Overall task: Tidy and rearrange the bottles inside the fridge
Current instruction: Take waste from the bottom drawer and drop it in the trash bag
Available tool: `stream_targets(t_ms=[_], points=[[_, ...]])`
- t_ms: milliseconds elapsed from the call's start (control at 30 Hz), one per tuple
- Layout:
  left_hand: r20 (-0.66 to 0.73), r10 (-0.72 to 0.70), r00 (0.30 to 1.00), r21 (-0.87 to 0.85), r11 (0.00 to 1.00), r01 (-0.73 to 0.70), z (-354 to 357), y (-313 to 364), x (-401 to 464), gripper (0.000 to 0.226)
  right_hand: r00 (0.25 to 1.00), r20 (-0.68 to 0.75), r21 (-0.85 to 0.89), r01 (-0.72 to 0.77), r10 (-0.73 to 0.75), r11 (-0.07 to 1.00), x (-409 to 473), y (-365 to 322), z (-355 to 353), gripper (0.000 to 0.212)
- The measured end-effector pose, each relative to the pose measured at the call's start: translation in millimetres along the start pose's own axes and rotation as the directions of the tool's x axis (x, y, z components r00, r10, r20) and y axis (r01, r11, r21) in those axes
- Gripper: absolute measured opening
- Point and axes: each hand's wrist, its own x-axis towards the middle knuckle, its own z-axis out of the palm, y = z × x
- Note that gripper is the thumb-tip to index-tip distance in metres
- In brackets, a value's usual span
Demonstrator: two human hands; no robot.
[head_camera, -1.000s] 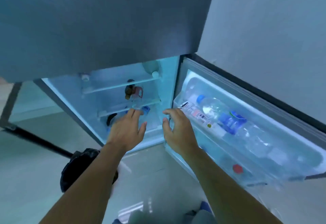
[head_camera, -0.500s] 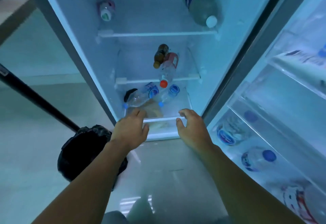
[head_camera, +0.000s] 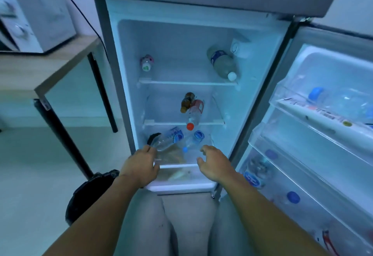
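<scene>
From the head camera, the person crouched before the open white fridge [head_camera: 129, 58], and everything that mattered lay in the clear bottom drawer [head_camera: 177, 166]. Two clear plastic water bottles with blue labels lay on their sides in that drawer. The larger one [head_camera: 166, 140] stretched from the drawer's back middle down toward its front left corner, its neck end pointing at the left hand [head_camera: 141, 165]. The smaller one, with a blue cap [head_camera: 192, 141], lay toward the drawer's right, cap aimed at the front rim.

The left hand's fingers [head_camera: 148, 149] were loosely curled and holding nothing, touching or all but touching the larger bottle's near end; I couldn't tell which. The right hand [head_camera: 215, 165] hovered over the drawer's right front corner, fingers spread wide and empty, just beside the small bottle's cap. I judged the left hand nearer its bottle, which lay forward and slightly right of those fingers.
</scene>
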Motion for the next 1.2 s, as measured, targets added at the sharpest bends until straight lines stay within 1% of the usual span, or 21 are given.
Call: stream_targets(t_ms=[67,200,300,367,467,533,633,733,867,967,1033,1067,1100,1133,1167,1200], points=[[-0.013,-0.029,0.999,-0.018,0.999,0.029,7.1,-9.6,13.7,0.036,1.000,0.000,0.000,0.021,-0.021,1.000,14.1,0.6,9.2,0.040],[0.038,-0.080,0.996,-0.096,0.992,0.083,43.4,-25.2,52.4,0.044,0.999,0.052,0.004,0.007,-0.008,1.000,58.3,7.6,43.5,0.046],[0.036,-0.096,0.995,-0.248,0.963,0.102,89.6,-34.0,82.2,0.044,0.998,0.065,-0.021,0.014,-0.012,1.000,93.1,17.3,78.7,0.049],[-0.004,-0.098,0.995,-0.302,0.949,0.092,123.3,-42.9,106.0,0.047,0.996,0.072,-0.046,0.058,-0.054,0.997,117.0,26.3,108.8,0.046],[-0.100,-0.094,0.991,-0.238,0.969,0.068,162.4,-56.9,140.0,0.056,0.989,0.079,-0.034,0.130,-0.127,0.991,149.5,40.2,152.3,0.046],[-0.152,-0.100,0.983,-0.210,0.975,0.066,178.8,-64.4,156.9,0.066,0.985,0.082,-0.014,0.156,-0.154,0.988,167.0,50.2,179.9,0.053],[-0.110,-0.182,0.977,-0.181,0.970,0.160,195.5,-77.8,174.0,0.079,0.976,0.085,-0.032,0.202,-0.199,0.979,183.9,59.5,214.6,0.065],[-0.073,-0.172,0.982,-0.146,0.976,0.161,204.1,-85.8,181.4,0.077,0.971,0.094,-0.054,0.227,-0.222,0.972,193.7,62.9,237.7,0.072],[-0.049,-0.160,0.986,-0.108,0.982,0.154,198.9,-83.3,185.7,0.070,0.958,0.165,-0.140,0.256,-0.233,0.956,196.8,67.7,256.4,0.077],[-0.119,-0.170,0.978,-0.159,0.976,0.151,191.0,-80.2,199.0,0.057,0.953,0.178,-0.184,0.279,-0.247,0.943,192.3,77.9,261.8,0.078],[-0.150,-0.195,0.969,-0.251,0.956,0.153,186.2,-82.4,213.9,0.053,0.950,0.162,-0.168,0.293,-0.267,0.941,192.7,81.1,262.1,0.077],[-0.131,-0.208,0.969,-0.314,0.936,0.159,186.7,-86.5,222.2,0.051,0.948,0.150,-0.160,0.304,-0.282,0.939,193.6,81.8,262.0,0.077],[-0.078,-0.228,0.970,-0.378,0.908,0.183,186.3,-89.5,228.3,0.050,0.947,0.138,-0.151,0.311,-0.292,0.938,194.6,82.5,261.9,0.077],[0.008,-0.245,0.969,-0.431,0.874,0.225,190.3,-96.0,234.7,0.052,0.946,0.128,-0.138,0.313,-0.296,0.940,195.3,82.9,261.9,0.076],[0.099,-0.254,0.962,-0.446,0.853,0.271,192.9,-99.5,238.3,0.057,0.947,0.122,-0.124,0.312,-0.297,0.942,195.9,83.7,261.9,0.075],[0.155,-0.264,0.952,-0.442,0.843,0.306,195.8,-102.0,241.3,0.066,0.947,0.118,-0.112,0.311,-0.298,0.944,196.7,84.3,262.1,0.074]])
